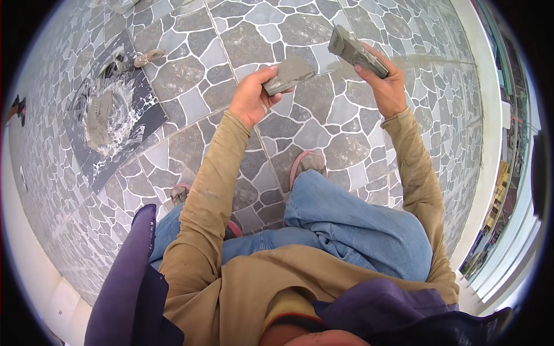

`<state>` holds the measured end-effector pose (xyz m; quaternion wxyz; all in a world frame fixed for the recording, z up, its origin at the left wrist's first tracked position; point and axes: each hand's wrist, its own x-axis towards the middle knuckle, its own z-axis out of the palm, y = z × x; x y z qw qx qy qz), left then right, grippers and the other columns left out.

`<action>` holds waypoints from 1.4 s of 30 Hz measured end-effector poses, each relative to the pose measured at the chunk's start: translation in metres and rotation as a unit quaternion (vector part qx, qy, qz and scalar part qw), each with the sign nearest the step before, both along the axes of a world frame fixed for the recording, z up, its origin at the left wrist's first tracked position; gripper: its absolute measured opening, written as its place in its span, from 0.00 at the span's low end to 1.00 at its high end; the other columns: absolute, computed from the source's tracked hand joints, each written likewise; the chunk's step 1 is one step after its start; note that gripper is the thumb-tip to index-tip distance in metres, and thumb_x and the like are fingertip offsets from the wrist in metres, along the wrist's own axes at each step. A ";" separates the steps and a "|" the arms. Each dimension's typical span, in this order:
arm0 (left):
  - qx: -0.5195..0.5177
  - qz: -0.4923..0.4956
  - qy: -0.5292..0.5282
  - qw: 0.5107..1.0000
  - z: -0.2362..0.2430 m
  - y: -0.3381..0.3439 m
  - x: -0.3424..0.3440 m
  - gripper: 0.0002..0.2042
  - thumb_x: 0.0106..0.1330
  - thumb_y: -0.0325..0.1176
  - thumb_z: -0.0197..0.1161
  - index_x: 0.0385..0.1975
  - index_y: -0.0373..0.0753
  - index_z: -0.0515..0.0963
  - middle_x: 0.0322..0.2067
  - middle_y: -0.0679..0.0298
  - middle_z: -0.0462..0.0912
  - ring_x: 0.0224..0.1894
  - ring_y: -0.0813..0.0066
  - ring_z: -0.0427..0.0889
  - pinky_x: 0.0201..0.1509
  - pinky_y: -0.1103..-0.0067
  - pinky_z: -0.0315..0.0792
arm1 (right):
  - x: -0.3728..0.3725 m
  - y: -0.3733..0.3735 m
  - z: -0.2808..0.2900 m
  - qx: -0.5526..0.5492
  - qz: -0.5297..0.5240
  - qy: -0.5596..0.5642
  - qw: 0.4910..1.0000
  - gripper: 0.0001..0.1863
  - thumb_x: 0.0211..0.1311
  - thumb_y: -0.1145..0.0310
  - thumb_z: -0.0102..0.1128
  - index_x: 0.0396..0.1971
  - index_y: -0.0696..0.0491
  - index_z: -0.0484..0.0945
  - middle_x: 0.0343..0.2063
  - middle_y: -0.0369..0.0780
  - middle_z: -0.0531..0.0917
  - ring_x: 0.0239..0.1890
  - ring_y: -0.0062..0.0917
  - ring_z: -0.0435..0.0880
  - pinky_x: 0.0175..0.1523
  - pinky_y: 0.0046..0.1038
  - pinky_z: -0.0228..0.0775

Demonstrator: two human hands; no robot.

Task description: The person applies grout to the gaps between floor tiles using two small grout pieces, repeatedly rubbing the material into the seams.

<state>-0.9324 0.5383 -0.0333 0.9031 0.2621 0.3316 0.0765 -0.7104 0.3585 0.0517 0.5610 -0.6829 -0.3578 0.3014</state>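
Observation:
My left hand [255,92] is closed around the near left end of a thin grey rectangular slab [291,74], with wet paste on its face. To the right, my right hand [383,81] grips a thicker grey rectangular piece [356,52] caked with grey paste, thumb and fingers along its lower right part. Both pieces are held up over the floor, apart from each other. What lies beneath the paste on either piece cannot be made out. A thin pale sliver [329,71] shows near the right corner of the left slab.
On the left lies a black board [153,115] with smeared grey and white paste [103,118]. A paste-stained tool handle [149,57] rests at its far edge. Stone-patterned floor tiles [248,43] surround my sandalled feet [309,162]. A white ledge [489,124] runs along the right.

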 end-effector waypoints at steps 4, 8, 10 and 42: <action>-0.117 -0.033 -0.068 0.990 0.011 -0.022 0.022 0.16 0.73 0.34 0.51 0.56 0.34 0.73 0.44 0.59 0.83 0.41 0.69 0.86 0.24 0.87 0.74 | -0.041 -0.005 0.019 -0.005 0.064 -0.106 0.992 0.27 0.57 0.84 0.61 0.58 0.49 0.78 0.53 0.38 0.83 0.55 0.23 0.80 0.59 0.24 0.71; -0.020 -0.051 -0.085 0.995 0.031 -0.020 0.029 0.16 0.74 0.35 0.51 0.57 0.35 0.72 0.44 0.61 0.83 0.41 0.74 0.85 0.24 0.86 0.75 | -0.034 -0.017 0.019 0.033 0.099 -0.310 0.945 0.31 0.50 0.88 0.58 0.55 0.47 0.80 0.54 0.39 0.83 0.59 0.34 0.79 0.63 0.32 0.71; 0.054 -0.032 -0.086 0.994 0.039 -0.020 0.029 0.17 0.74 0.35 0.52 0.59 0.37 0.72 0.44 0.65 0.83 0.40 0.78 0.84 0.25 0.85 0.75 | -0.027 -0.020 0.016 0.033 0.111 -0.357 0.927 0.32 0.48 0.90 0.58 0.54 0.47 0.81 0.54 0.40 0.82 0.60 0.37 0.78 0.63 0.34 0.71; 0.756 0.020 -0.063 0.651 -0.032 0.022 0.049 0.21 0.61 0.16 0.59 0.55 0.40 0.77 0.56 0.53 0.80 0.57 0.54 0.80 0.58 0.70 0.77 | 0.049 -0.026 0.001 0.122 -0.123 0.478 0.861 0.13 0.61 0.67 0.63 0.42 0.58 0.77 0.37 0.41 0.84 0.35 0.26 0.85 0.31 0.29 0.82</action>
